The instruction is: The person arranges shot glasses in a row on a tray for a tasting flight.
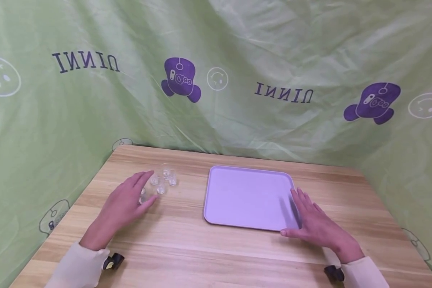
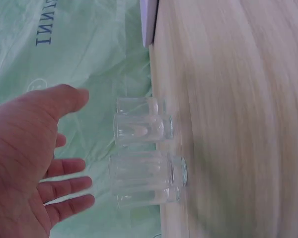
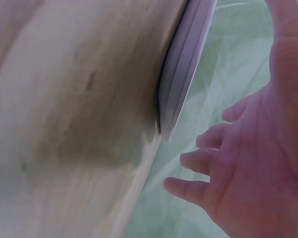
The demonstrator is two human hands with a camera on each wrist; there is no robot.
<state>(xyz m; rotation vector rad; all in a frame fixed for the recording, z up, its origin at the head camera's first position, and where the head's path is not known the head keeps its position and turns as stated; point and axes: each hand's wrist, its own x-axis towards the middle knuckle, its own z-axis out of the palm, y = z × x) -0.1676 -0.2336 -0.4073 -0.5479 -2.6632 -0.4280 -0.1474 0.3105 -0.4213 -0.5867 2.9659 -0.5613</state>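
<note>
Several small clear shot glasses [image 1: 161,188] stand upright in a cluster on the left of the table. My left hand [image 1: 124,200] hovers beside them, thumb and fingers spread, holding nothing; it partly hides one glass. In the left wrist view the glasses [image 2: 141,171] stand apart from the fingertips [image 2: 75,208]. A flat purple tray [image 1: 250,198] with a raised rim lies in the middle of the table. Over its right edge is my right hand [image 1: 318,226], fingers extended and holding nothing. The right wrist view shows a gap between this hand [image 3: 238,163] and the tray's rim [image 3: 184,74].
The wooden table [image 1: 201,256] runs up to a green printed curtain [image 1: 216,124] at the back and both sides. A dark wrist strap piece [image 1: 114,261] shows at the left sleeve, and a similar one [image 1: 334,273] at the right.
</note>
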